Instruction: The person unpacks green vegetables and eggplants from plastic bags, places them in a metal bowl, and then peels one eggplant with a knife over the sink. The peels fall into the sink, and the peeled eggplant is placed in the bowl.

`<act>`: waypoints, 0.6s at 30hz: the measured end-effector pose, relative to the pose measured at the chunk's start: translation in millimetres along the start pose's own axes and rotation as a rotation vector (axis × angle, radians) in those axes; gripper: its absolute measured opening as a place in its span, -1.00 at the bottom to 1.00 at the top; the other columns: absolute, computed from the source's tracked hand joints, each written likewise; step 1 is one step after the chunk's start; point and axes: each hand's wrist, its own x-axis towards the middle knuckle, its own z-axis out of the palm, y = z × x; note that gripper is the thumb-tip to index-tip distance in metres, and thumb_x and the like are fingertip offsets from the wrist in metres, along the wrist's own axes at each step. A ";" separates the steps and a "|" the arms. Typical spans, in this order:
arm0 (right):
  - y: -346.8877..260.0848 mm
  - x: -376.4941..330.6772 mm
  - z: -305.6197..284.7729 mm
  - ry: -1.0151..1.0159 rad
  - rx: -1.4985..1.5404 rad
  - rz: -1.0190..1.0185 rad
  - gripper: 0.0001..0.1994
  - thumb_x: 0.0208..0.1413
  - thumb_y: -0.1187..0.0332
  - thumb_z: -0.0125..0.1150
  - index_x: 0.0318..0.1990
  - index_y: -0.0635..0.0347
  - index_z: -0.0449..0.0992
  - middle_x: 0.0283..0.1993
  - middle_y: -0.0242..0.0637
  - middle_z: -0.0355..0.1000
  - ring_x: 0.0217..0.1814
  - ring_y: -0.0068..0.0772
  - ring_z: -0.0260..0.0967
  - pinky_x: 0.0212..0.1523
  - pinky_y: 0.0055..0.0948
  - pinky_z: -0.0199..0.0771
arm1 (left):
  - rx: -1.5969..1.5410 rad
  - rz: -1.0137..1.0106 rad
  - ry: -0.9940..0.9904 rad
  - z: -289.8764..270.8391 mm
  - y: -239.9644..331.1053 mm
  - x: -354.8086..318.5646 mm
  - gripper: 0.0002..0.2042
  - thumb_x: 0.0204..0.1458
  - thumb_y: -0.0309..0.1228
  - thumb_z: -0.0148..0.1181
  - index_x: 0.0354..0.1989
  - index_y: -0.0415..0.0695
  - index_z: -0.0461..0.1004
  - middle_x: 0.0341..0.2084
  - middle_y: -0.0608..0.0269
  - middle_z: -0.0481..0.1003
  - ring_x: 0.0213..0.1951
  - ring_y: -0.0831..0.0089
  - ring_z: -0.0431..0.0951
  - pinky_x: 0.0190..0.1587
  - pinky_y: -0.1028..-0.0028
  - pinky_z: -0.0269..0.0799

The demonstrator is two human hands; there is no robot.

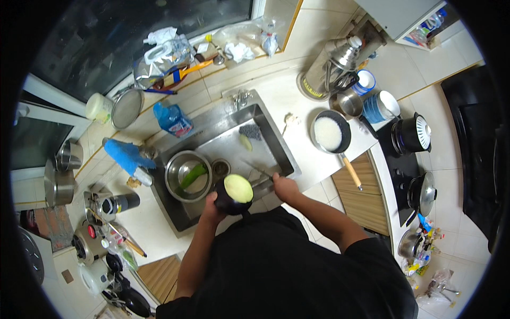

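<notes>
My left hand (212, 210) is closed round a large dark purple eggplant (237, 190) over the sink's near edge. Its cut end faces up and shows pale green flesh. To the right of it, my right hand (286, 187) grips a knife (258, 170), whose thin blade points left over the steel sink (293, 169). A metal bowl (169, 181) stands in the sink's left part with a long green vegetable (193, 176) inside, probably a pepper. A pale green cut piece (245, 142) lies on the sink bottom beside a grey scouring pad (250, 132).
Right of the sink, a pan (329, 134) with white contents rests on the counter, its wooden handle (351, 173) toward me. Behind it stand a large metal flask (329, 69) and stacked bowls (380, 106). A blue bottle (173, 120) and blue cloth (127, 154) flank the sink's left side.
</notes>
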 end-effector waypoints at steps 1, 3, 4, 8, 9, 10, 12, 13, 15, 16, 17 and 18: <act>-1.9 -4.6 -1.5 -0.017 0.030 0.030 -0.82 0.29 0.35 -0.09 -0.11 0.26 0.36 -0.31 0.10 0.58 -0.24 0.13 0.59 -0.29 0.03 0.59 | -0.052 -0.044 0.007 0.1 4.7 1.4 -0.08 -0.12 0.22 0.15 0.35 -0.20 0.24 0.21 0.00 0.43 0.20 0.06 0.47 0.30 0.06 0.35; -5.3 -7.4 1.5 -0.041 0.130 0.084 -0.76 0.30 0.26 -0.05 -0.10 0.29 0.35 -0.31 0.15 0.56 -0.24 0.23 0.57 -0.24 0.11 0.56 | 0.036 0.014 0.012 0.5 7.1 -3.7 -0.06 -0.16 0.21 0.23 0.35 -0.20 0.23 0.22 -0.01 0.42 0.20 0.06 0.47 0.30 0.09 0.36; -11.1 -12.1 -2.0 -0.047 0.174 0.103 -0.75 0.29 0.24 -0.03 -0.10 0.28 0.34 -0.31 0.16 0.56 -0.23 0.24 0.56 -0.23 0.13 0.54 | 0.051 0.024 0.025 -0.1 7.1 -6.2 -0.05 -0.17 0.20 0.24 0.36 -0.19 0.23 0.22 -0.01 0.41 0.20 0.06 0.47 0.29 0.09 0.36; -24.1 -32.9 -8.6 0.011 0.374 0.124 -0.63 0.31 0.05 0.04 -0.09 0.23 0.34 -0.28 0.19 0.54 -0.20 0.33 0.51 -0.17 0.18 0.47 | 0.022 0.040 -0.018 -15.2 5.2 -11.6 -0.02 -0.22 0.18 0.31 0.36 -0.18 0.23 0.23 -0.01 0.41 0.20 0.05 0.47 0.29 0.08 0.37; -27.2 -40.0 -14.7 0.028 0.418 0.135 -0.61 0.31 0.02 0.04 -0.09 0.22 0.34 -0.27 0.18 0.54 -0.19 0.33 0.50 -0.17 0.18 0.46 | 0.002 0.047 -0.029 -13.8 6.1 -12.3 -0.01 -0.23 0.18 0.32 0.37 -0.18 0.22 0.23 -0.01 0.41 0.20 0.05 0.47 0.29 0.07 0.37; -27.0 -45.2 -14.6 0.051 0.463 0.124 -0.60 0.32 0.01 0.04 -0.08 0.22 0.35 -0.27 0.17 0.54 -0.19 0.33 0.50 -0.18 0.17 0.45 | -0.017 0.054 -0.040 -12.4 6.9 -12.6 0.00 -0.24 0.19 0.33 0.37 -0.18 0.22 0.24 -0.01 0.41 0.21 0.04 0.47 0.29 0.07 0.37; -25.8 -54.4 -17.0 0.097 0.555 0.100 -0.58 0.33 -0.02 0.04 -0.08 0.22 0.36 -0.26 0.14 0.54 -0.19 0.32 0.49 -0.21 0.15 0.44 | -0.033 0.081 -0.060 -6.9 10.3 -13.2 0.01 -0.25 0.20 0.33 0.37 -0.19 0.21 0.24 -0.02 0.40 0.21 0.03 0.47 0.29 0.06 0.37; -24.9 -58.5 -20.9 0.138 0.594 0.041 -0.60 0.33 0.00 0.06 -0.08 0.22 0.39 -0.27 0.11 0.54 -0.20 0.30 0.49 -0.22 0.13 0.45 | -0.029 0.100 -0.070 -1.6 13.4 -13.6 0.02 -0.26 0.20 0.34 0.37 -0.19 0.21 0.24 -0.02 0.40 0.21 0.03 0.46 0.28 0.06 0.37; -24.9 -68.1 -34.1 0.217 0.672 -0.080 -0.64 0.32 0.06 0.10 -0.09 0.23 0.43 -0.27 0.06 0.54 -0.22 0.26 0.49 -0.26 0.08 0.46 | -0.023 0.126 -0.063 0.2 15.7 -16.2 0.02 -0.26 0.21 0.33 0.37 -0.18 0.22 0.24 -0.03 0.40 0.21 0.02 0.46 0.28 0.05 0.38; -28.1 -72.5 -46.2 0.250 0.678 -0.177 -0.67 0.31 0.09 0.13 -0.10 0.22 0.45 -0.28 0.02 0.53 -0.24 0.21 0.50 -0.28 0.03 0.47 | -0.020 0.128 -0.049 -1.5 15.7 -17.1 0.02 -0.25 0.22 0.32 0.37 -0.18 0.23 0.24 -0.03 0.40 0.21 0.01 0.46 0.28 0.05 0.38; -31.0 -76.4 -59.8 0.283 0.684 -0.274 -0.69 0.29 0.12 0.16 -0.12 0.22 0.48 -0.28 -0.02 0.53 -0.26 0.16 0.50 -0.30 -0.01 0.48 | -0.017 0.130 -0.034 -3.3 15.7 -17.9 0.01 -0.25 0.23 0.31 0.37 -0.18 0.23 0.24 -0.04 0.40 0.21 0.01 0.46 0.28 0.04 0.38; -34.7 -80.9 -73.5 0.319 0.687 -0.366 -0.72 0.27 0.15 0.18 -0.13 0.21 0.50 -0.29 -0.06 0.53 -0.28 0.12 0.51 -0.32 -0.05 0.49 | -0.029 0.115 -0.034 -3.6 16.0 -18.0 -0.01 -0.24 0.21 0.30 0.36 -0.18 0.25 0.24 -0.05 0.40 0.21 0.00 0.46 0.28 0.03 0.38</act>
